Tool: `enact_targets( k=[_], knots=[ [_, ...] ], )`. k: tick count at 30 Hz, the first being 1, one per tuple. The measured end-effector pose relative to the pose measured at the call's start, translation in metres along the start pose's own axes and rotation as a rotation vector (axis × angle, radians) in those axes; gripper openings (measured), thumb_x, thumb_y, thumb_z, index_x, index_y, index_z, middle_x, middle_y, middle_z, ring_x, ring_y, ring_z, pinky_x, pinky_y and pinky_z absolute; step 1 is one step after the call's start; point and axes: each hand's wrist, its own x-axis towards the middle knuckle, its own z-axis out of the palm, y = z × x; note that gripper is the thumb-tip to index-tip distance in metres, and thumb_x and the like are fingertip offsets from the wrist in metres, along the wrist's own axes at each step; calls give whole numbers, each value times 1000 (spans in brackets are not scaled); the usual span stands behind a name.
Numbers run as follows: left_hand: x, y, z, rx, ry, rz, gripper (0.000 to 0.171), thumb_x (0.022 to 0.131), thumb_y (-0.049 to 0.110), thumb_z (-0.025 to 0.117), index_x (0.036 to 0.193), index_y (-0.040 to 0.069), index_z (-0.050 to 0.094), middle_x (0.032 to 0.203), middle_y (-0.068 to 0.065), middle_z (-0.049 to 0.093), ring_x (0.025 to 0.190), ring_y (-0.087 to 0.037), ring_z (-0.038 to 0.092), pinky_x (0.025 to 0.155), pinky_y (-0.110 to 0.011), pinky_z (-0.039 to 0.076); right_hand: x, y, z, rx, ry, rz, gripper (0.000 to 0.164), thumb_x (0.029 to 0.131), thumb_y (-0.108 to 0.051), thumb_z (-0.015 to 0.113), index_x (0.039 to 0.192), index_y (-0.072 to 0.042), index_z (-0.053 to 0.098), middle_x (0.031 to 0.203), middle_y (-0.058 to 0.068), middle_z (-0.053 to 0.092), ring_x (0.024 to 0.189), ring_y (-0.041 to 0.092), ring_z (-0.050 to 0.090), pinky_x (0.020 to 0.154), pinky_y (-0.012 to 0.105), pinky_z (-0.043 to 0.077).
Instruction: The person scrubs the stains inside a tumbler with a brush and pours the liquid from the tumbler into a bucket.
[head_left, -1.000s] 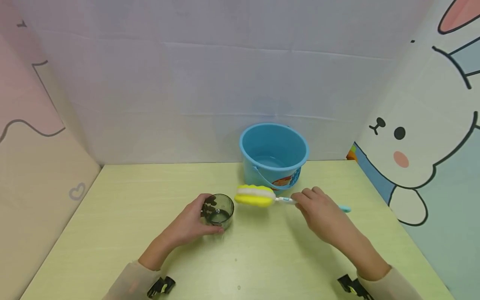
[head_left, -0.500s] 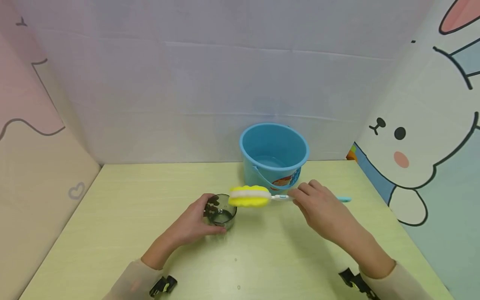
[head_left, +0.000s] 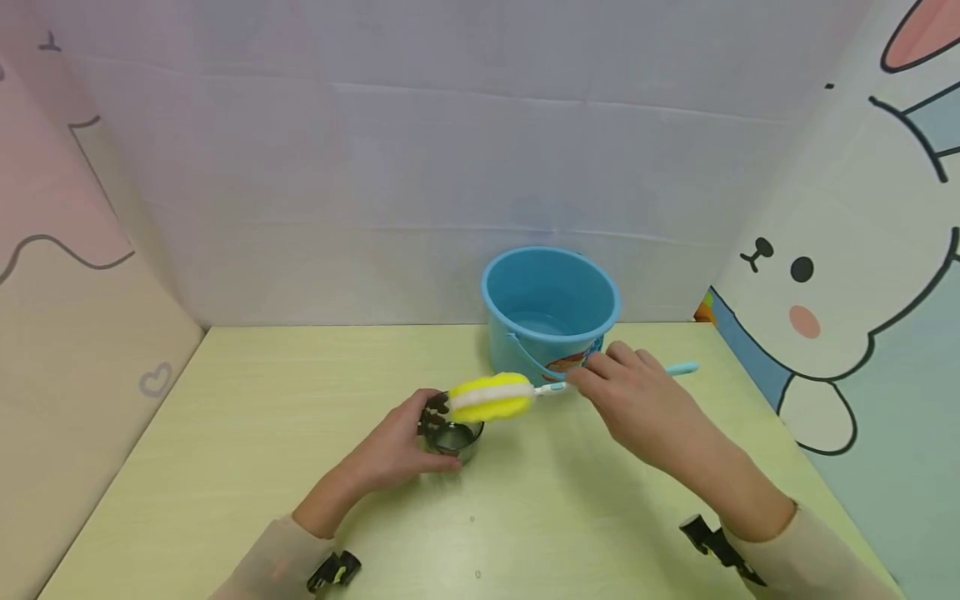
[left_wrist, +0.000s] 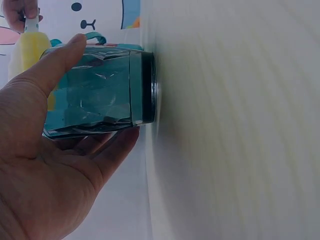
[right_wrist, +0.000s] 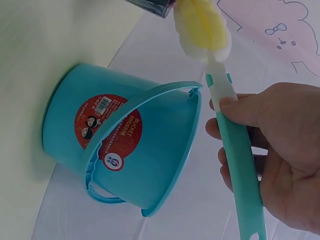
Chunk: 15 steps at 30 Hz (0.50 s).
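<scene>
Yellow-white sponge brush [head_left: 491,397], smoky glass cup [head_left: 454,437].
Right hand [head_left: 637,408] clamps brush, left hand [head_left: 393,450] cup; skewed push might tip cup.

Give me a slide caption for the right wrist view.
Right hand gripping a sponge brush by its green handle, near a blue bucket.

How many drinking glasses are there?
1. The dark see-through glass is in front of the blue bucket and to its left, with the yellow sponge brush near its mouth. Any behind the bucket would be hidden.
</scene>
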Motion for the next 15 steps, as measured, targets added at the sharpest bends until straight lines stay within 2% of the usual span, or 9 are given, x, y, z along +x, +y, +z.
enact_targets(
  k=[9, 15],
  knots=[
    [2, 2, 4, -9, -10, 16, 95, 75, 30, 100, 150, 8, 46, 140, -4, 62, 130, -26, 59, 111, -52, 47, 10, 1, -5, -48, 24, -60, 36, 90, -3, 84, 122, -15, 73, 113, 2, 71, 100, 31, 59, 75, 42, 51],
    [2, 3, 7, -17, -14, 20, 96, 73, 30, 101, 150, 10, 47, 139, -2, 61, 129, -23, 58, 112, -51, 47, 17, 0, -11, -115, 22, -110, 31, 89, -4, 86, 116, -13, 74, 104, 5, 69, 93, 31, 55, 75, 42, 49]
  ],
)
